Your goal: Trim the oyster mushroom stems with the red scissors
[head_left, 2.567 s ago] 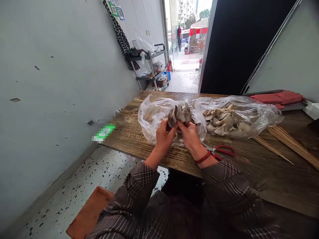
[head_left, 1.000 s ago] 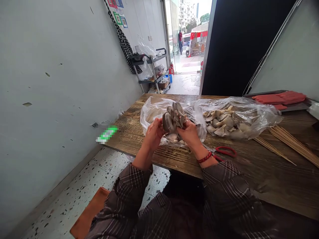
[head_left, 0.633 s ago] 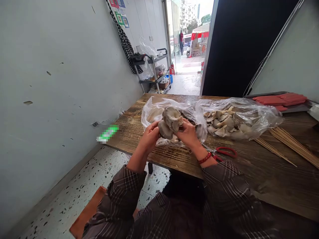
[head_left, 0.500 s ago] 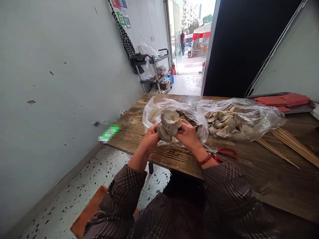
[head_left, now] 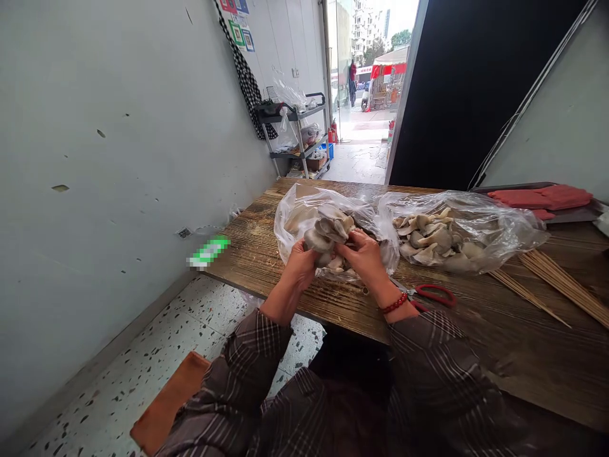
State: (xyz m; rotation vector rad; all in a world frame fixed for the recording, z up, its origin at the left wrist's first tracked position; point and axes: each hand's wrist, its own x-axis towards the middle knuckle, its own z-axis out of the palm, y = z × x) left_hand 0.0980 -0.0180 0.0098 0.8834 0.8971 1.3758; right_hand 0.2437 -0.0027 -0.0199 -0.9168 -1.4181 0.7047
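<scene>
At ten o'clock a green label [head_left: 209,251] is showing by the corner of the counter [head_left: 252,257], too blurred for me to read. At twelve, the left hand [head_left: 301,263] and right hand [head_left: 366,257] are pinching a mushroom cluster [head_left: 327,233], forearms angling inward, over a clear bag [head_left: 288,211]. At two, a second bag [head_left: 519,233] is holding loose mushrooms [head_left: 434,238].

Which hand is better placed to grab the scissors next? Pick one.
Probably the right hand: the scissors lie beside its wrist, while the left hand is farther away. Both hold the mushroom cluster.
</scene>
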